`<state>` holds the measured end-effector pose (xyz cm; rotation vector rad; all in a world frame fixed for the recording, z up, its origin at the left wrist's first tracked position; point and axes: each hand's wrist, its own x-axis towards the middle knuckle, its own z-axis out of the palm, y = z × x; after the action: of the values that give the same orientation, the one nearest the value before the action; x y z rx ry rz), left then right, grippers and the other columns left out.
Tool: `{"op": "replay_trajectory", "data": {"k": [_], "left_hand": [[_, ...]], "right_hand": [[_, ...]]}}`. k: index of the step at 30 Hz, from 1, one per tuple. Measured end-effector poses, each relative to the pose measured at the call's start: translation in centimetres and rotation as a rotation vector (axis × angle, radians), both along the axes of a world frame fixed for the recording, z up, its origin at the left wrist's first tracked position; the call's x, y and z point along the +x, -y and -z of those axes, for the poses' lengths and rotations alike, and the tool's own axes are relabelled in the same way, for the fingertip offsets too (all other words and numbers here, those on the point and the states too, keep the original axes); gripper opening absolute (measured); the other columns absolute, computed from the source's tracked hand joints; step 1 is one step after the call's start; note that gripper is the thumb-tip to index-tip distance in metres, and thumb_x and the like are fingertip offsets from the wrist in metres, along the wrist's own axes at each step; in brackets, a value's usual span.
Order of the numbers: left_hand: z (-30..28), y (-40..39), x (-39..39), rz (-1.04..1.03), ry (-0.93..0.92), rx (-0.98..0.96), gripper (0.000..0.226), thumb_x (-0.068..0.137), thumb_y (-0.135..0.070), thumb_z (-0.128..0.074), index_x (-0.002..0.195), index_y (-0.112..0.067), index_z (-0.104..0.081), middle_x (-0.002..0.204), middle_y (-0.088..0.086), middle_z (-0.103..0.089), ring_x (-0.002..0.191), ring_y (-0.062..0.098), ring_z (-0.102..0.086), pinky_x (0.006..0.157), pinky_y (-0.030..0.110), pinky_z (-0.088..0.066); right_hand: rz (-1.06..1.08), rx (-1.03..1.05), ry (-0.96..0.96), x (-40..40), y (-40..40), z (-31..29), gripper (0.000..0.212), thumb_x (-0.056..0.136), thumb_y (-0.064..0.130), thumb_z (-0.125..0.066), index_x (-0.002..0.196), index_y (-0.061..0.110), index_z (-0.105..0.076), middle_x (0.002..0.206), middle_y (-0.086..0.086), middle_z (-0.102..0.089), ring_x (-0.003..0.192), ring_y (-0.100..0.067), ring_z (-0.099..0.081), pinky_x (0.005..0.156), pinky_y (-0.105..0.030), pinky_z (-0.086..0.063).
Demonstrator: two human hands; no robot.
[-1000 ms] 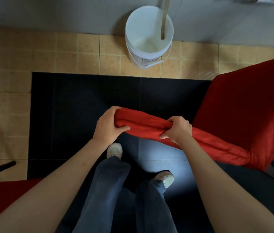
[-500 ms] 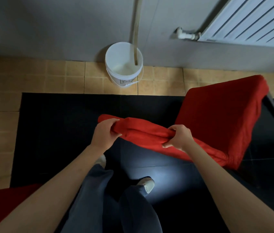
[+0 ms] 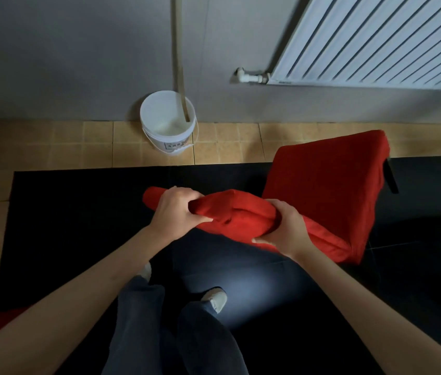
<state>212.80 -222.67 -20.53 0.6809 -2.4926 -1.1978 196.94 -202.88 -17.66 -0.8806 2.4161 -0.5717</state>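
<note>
Both hands are on the red cloth (image 3: 243, 220), held up above the black mat (image 3: 78, 226). The left hand (image 3: 177, 216) curls tight around its bunched left end, thumb underneath. The right hand (image 3: 285, 231) clamps the roll further right, fingers wrapped over the top. The cloth's far right end is draped over the red chair (image 3: 330, 185). A white bucket (image 3: 168, 123) stands far off at the wall, a radiator (image 3: 376, 41) to its right.
</note>
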Motion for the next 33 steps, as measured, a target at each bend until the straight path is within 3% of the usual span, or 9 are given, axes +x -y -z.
{"op": "replay_trajectory", "data": {"k": [2,5,8,14,16,19,25,29,33], "left_hand": [[-0.7,-0.8,-0.3,-0.002,0.003,0.000,0.034,0.056,-0.022,-0.093,0.082,-0.008,-0.077,0.080,0.004,-0.074,0.073,0.021,-0.069,0.083,0.046,-0.052],[-1.3,-1.6,-0.4,-0.003,0.002,-0.017,0.035,0.054,-0.020,-0.094,0.081,-0.006,-0.076,0.079,0.006,-0.074,0.072,0.022,-0.069,0.078,0.046,-0.054],[-1.8,-1.9,-0.4,0.012,0.013,-0.014,0.035,0.054,-0.022,-0.094,0.080,-0.007,-0.076,0.079,0.004,-0.074,0.072,0.021,-0.069,0.083,0.048,-0.052],[-3.4,-3.0,-1.6,0.098,0.033,-0.051,0.037,0.056,-0.028,-0.093,0.083,-0.007,-0.077,0.083,0.005,-0.074,0.077,0.024,-0.069,0.092,0.052,-0.047],[-4.0,-3.6,-2.1,0.116,0.020,-0.054,0.038,0.056,-0.028,-0.093,0.082,-0.005,-0.077,0.082,0.006,-0.074,0.075,0.024,-0.068,0.086,0.048,-0.051],[-5.0,-4.8,-2.6,0.130,-0.013,-0.054,0.037,0.055,-0.025,-0.093,0.080,-0.004,-0.076,0.079,0.006,-0.073,0.073,0.023,-0.067,0.076,0.041,-0.054],[-7.4,-8.8,-4.6,0.144,-0.058,-0.079,0.039,0.052,-0.024,-0.095,0.081,-0.004,-0.076,0.080,0.005,-0.073,0.074,0.021,-0.066,0.074,0.039,-0.055],[-9.3,-12.4,-6.3,0.141,-0.073,-0.087,0.038,0.053,-0.024,-0.094,0.081,-0.004,-0.076,0.080,0.006,-0.073,0.074,0.022,-0.067,0.075,0.041,-0.054],[-11.4,-16.9,-8.4,0.149,-0.091,-0.085,0.037,0.054,-0.025,-0.093,0.081,-0.006,-0.076,0.081,0.004,-0.073,0.077,0.022,-0.066,0.077,0.040,-0.052]], "right_hand": [[0.029,-0.083,0.033,0.3,-0.7,-1.3,0.075,0.048,0.020,-0.094,0.116,0.019,-0.064,0.110,0.005,-0.064,0.104,-0.016,-0.058,0.094,-0.029,-0.044],[0.057,-0.087,0.028,0.0,-0.8,-2.5,0.056,0.056,0.019,-0.092,0.107,0.016,-0.068,0.096,0.011,-0.063,0.090,-0.008,-0.057,0.074,-0.002,-0.034],[0.067,-0.074,-0.007,0.2,-0.8,-3.3,0.049,0.059,0.020,-0.090,0.103,0.015,-0.070,0.093,0.009,-0.063,0.087,-0.009,-0.058,0.067,-0.002,-0.033],[0.115,-0.107,-0.059,0.0,-3.0,-4.2,0.047,0.061,0.019,-0.090,0.103,0.015,-0.069,0.092,0.009,-0.064,0.085,-0.008,-0.057,0.070,-0.003,-0.034],[0.120,-0.106,-0.066,-0.3,-3.7,-4.6,0.048,0.061,0.019,-0.090,0.104,0.015,-0.069,0.095,0.007,-0.066,0.088,-0.010,-0.059,0.076,-0.016,-0.040],[0.133,-0.114,-0.054,-0.7,-5.0,-5.8,0.049,0.061,0.017,-0.090,0.105,0.014,-0.069,0.096,0.007,-0.065,0.091,-0.010,-0.059,0.080,-0.021,-0.041],[0.119,-0.128,-0.032,-2.8,-9.2,-8.1,0.052,0.059,0.015,-0.090,0.107,0.016,-0.069,0.093,0.011,-0.064,0.089,-0.009,-0.060,0.078,-0.017,-0.039],[0.074,-0.192,0.023,-3.8,-12.7,-10.1,0.070,0.055,0.011,-0.091,0.119,0.019,-0.065,0.105,0.014,-0.063,0.097,-0.002,-0.057,0.077,0.002,-0.033],[0.133,-0.264,0.039,-5.4,-17.1,-11.8,0.050,0.060,0.007,-0.088,0.103,0.019,-0.068,0.095,0.011,-0.067,0.086,0.002,-0.060,0.073,-0.004,-0.039]]}}
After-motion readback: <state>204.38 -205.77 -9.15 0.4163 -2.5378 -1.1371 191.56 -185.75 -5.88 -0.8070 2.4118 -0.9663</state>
